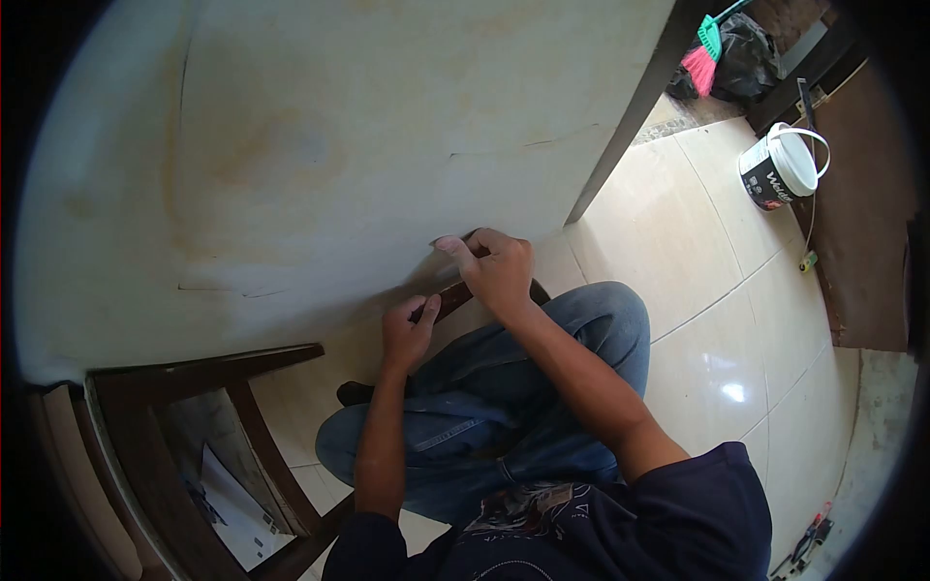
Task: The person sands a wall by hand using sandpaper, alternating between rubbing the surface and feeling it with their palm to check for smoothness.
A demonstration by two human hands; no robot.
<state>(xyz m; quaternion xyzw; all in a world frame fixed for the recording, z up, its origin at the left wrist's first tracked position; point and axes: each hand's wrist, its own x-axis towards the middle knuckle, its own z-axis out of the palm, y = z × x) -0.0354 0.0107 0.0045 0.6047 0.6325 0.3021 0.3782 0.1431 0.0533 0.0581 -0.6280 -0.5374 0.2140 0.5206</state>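
My left hand point(407, 334) is closed around one end of a dark reddish-brown strip point(451, 299), low in front of the wall. The strip runs up to my right hand point(497, 274), whose fingers are curled on its other end with the thumb pointing toward the wall. Its exact kind cannot be made out. Both hands are just off a pale wall point(320, 194) with yellowish stains and fine cracks, above my bent legs in blue jeans point(591, 329).
A dark wooden chair point(126, 387) stands at the left, papers showing through its frame. On the tiled floor point(712, 281) at the right is a lidded white bucket point(792, 163) beside a brown panel point(872, 213). A pink-green brush point(702, 66) and black bag point(751, 58) are farther back.
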